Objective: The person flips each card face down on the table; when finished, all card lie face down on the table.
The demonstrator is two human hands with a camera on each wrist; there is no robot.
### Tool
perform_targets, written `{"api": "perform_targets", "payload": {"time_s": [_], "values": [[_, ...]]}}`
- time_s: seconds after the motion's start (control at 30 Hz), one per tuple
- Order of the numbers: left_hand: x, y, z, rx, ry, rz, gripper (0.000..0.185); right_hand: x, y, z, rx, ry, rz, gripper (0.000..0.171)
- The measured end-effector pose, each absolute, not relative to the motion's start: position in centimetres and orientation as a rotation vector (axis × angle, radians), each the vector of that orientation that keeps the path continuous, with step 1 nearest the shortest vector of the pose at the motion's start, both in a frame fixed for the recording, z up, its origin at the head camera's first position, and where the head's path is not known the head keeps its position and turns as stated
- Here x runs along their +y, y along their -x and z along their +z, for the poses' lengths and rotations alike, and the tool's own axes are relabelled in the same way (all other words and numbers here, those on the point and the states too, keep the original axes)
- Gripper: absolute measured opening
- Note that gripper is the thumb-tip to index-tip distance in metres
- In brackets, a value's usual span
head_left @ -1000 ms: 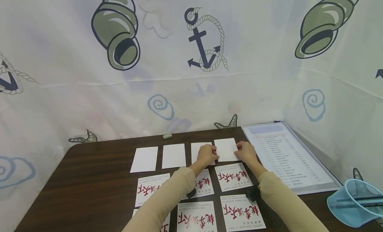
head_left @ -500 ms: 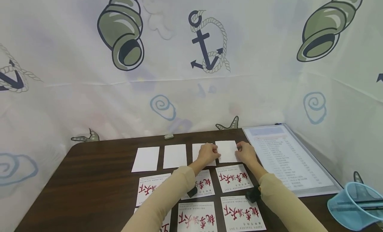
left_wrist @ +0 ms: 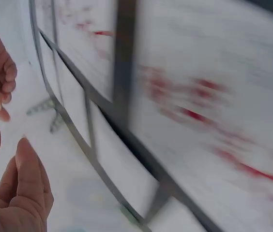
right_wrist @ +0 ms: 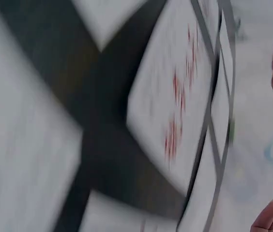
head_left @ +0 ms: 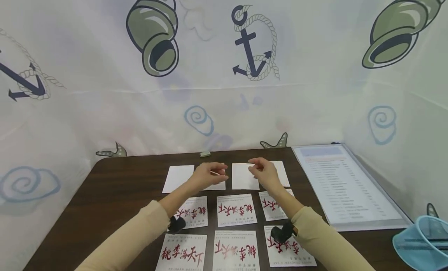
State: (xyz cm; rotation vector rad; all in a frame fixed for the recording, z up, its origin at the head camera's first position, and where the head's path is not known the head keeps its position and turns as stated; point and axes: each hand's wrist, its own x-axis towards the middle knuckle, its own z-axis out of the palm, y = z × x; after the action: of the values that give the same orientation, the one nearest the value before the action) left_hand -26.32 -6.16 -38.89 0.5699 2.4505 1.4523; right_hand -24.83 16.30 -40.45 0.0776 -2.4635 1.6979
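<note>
Both hands hovered mid-frame, left hand [head_left: 206,177] and right hand [head_left: 263,172] with fingers loosely curled, pinching nothing; I'd grab the blank card [head_left: 243,176] by its edges.

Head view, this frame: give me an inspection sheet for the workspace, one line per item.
Surface: dark brown table.
Job's things: blank white cards in the far row; red-printed cards in two nearer rows.
Clutter: printed sheet in a clear folder at right; blue basket at the right edge; small grey object at the far edge.
Grippers: left hand and right hand raised above the blank row, fingers loosely curled, holding nothing visible.
Cables: nothing seen.
Surroundings: nautical-print curtain.
</note>
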Motion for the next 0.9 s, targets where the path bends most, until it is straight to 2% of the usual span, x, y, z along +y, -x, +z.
{"api": "perform_targets", "payload": {"time_s": [0.17, 0.4, 0.63, 0.9], "values": [[-12.7, 23.9, -39.8, 2.577, -0.469, 1.324, 0.042, 12.1, 23.3, -41.4, -2.52, -0.258, 1.833, 0.023], [-18.3, 21.5, -41.2, 2.709, -0.31, 1.2, 0.045, 7.5, 21.9, -42.2, -2.735, -0.528, 1.629, 0.026], [-19.3, 20.9, -42.8, 2.748, -0.251, 1.098, 0.052, 5.6, 21.6, -43.0, -2.899, -0.619, 1.376, 0.034], [-19.1, 20.8, -43.2, 2.804, -0.306, 1.018, 0.05, 4.6, 21.5, -43.5, -2.944, -0.618, 1.18, 0.041]]}}
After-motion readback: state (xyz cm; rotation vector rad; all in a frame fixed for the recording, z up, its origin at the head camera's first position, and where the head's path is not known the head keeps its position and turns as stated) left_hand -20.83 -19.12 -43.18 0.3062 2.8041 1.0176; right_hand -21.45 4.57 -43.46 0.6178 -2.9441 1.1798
